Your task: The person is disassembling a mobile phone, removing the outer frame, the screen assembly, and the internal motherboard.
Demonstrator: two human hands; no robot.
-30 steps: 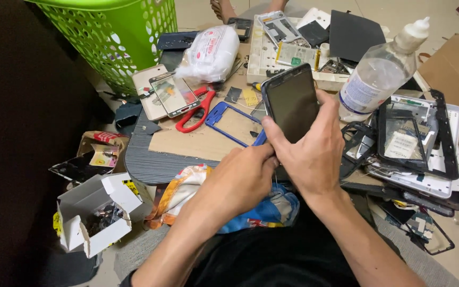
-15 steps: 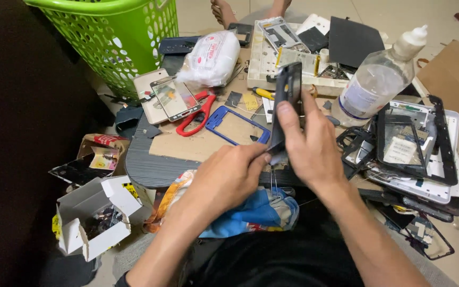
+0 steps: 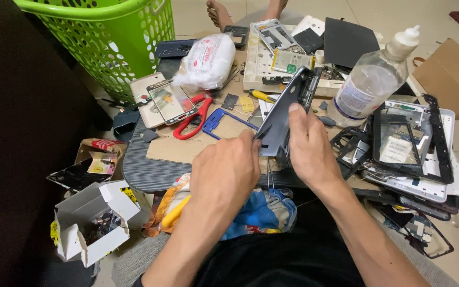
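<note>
A dark phone (image 3: 287, 112) stands tilted on edge above the low table, its grey back facing left. My right hand (image 3: 308, 148) grips it from the right side, thumb on its edge. My left hand (image 3: 228, 172) pinches a thin dark tool at the phone's lower left edge; the tool's tip touches the seam of the back cover. Below the hands lie a blue cloth (image 3: 261, 212) and my dark lap.
Red-handled scissors (image 3: 193, 118), a blue phone frame (image 3: 224, 119), a glass screen panel (image 3: 171, 101), a clear liquid bottle (image 3: 370, 85), black phone frames (image 3: 407, 138), a white parts tray (image 3: 264, 66), a green basket (image 3: 110, 37), an open white box (image 3: 94, 220) and a cardboard box (image 3: 452, 77) surround me.
The phone turned from screen-facing-me to edge-on with its back cover showing. My left hand rose from below and now presses a thin tool against the phone's edge.
</note>
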